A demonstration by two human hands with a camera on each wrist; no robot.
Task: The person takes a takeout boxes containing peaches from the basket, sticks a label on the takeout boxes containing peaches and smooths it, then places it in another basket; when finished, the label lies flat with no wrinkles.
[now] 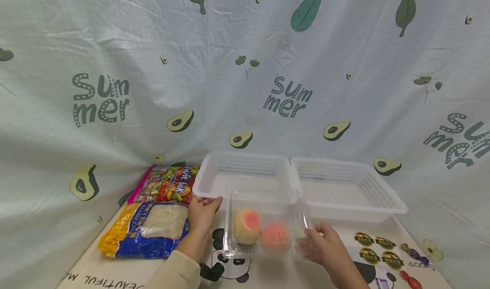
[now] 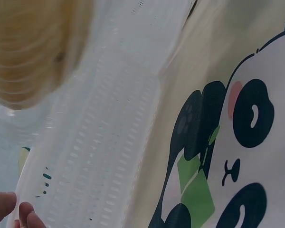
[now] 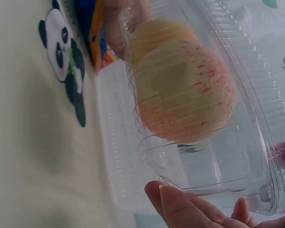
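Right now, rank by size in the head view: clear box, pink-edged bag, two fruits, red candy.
Clear box
Pink-edged bag
Left fruit and right fruit: too alike to rank
Red candy

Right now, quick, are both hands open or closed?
Left hand: near the white basket; can't tell if gripping.
Right hand: holding the clear container.

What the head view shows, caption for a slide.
A right hand grips a clear plastic container of two peaches before two white perforated baskets, left hand nearby.
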